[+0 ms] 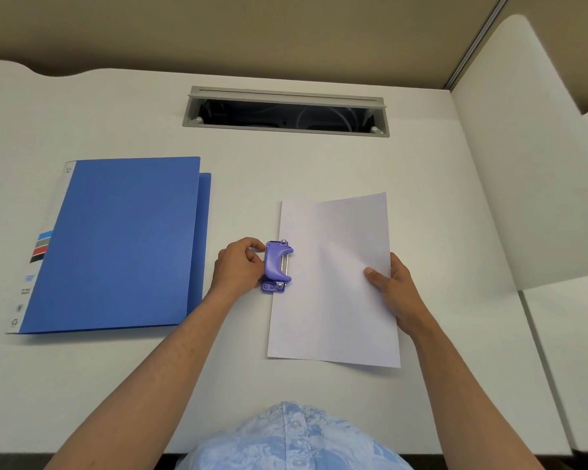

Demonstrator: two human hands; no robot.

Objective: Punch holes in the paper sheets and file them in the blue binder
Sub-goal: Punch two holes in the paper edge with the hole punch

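Observation:
A closed blue binder (126,242) lies flat on the left of the white desk (286,171). White paper sheets (333,279) lie in the middle right, their left edge slid into a purple hole punch (276,268). My left hand (240,264) grips the punch from its left side, fingers curled round it. At the sheets' right edge, my right hand (392,286) pinches the paper, thumb on top and fingers underneath, lifting that edge slightly.
A grey open cable tray (286,111) is set into the desk at the back. A white partition panel (530,147) stands on the right, and beyond it lies a second desk surface (564,351). My light blue patterned shirt shows at the bottom edge.

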